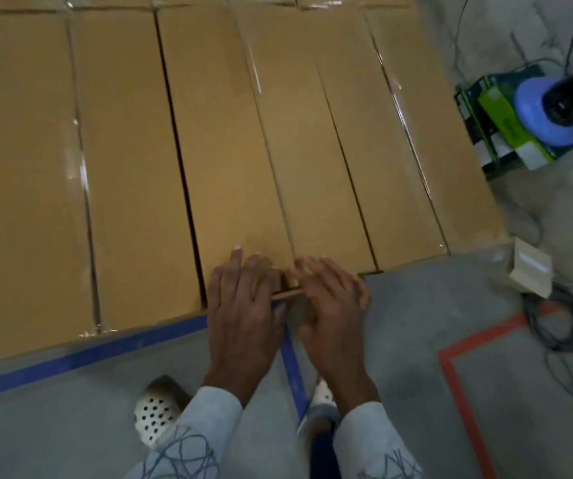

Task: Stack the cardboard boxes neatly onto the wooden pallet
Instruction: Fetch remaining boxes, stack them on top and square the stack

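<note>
Both hands lay flat, fingers spread, gripping nothing: left hand (pixel 243 305) and right hand (pixel 330 305) pressed the near edge of the middle cardboard box (pixel 236 150); bare floor (pixel 399 323) lay behind the wrists

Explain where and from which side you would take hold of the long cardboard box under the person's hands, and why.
Grip the long cardboard box at its near short end, coming from the floor side where the left hand and right hand already rest. Neighbouring boxes press close along both long sides, so only this end face and its bottom edge look free. The far end seems blocked by more boxes.
</note>
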### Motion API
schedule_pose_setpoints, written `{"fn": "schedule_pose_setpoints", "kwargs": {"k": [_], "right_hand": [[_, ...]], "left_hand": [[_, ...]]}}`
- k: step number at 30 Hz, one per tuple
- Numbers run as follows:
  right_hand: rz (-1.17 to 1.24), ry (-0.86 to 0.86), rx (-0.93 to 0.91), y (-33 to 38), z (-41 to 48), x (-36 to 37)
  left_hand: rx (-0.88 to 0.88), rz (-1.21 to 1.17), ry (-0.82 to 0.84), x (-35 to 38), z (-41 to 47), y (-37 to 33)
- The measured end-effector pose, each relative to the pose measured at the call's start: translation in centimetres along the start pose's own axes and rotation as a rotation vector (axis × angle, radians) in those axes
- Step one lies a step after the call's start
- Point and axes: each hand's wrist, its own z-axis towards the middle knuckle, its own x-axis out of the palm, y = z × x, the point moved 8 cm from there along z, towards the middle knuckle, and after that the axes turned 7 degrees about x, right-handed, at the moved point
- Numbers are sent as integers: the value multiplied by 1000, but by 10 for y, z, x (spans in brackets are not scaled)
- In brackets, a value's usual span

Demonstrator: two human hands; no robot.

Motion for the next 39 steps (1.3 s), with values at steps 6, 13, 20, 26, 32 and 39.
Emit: {"fn": "schedule_pose_setpoints", "kwargs": {"k": [6,13,20,26,32,39], "right_hand": [[-137,-43,11,-117,24,-61],[-37,-15,-234,-168,55,-67],[4,-4,-202,-169,61,-56],[18,-63,-141,-165,61,-57],[-75,11,-14,-159,58,-48],[-126,377,153,-84,8,-73]], "left_hand": [[62,-107,72,69,43,-93],[62,-43,-46,109,68,-136],[158,24,-87,110,66,-124],[183,33,-103,115,63,-122],[137,48,18,121,69,-127],[-78,28,278,24,21,-148]]}}
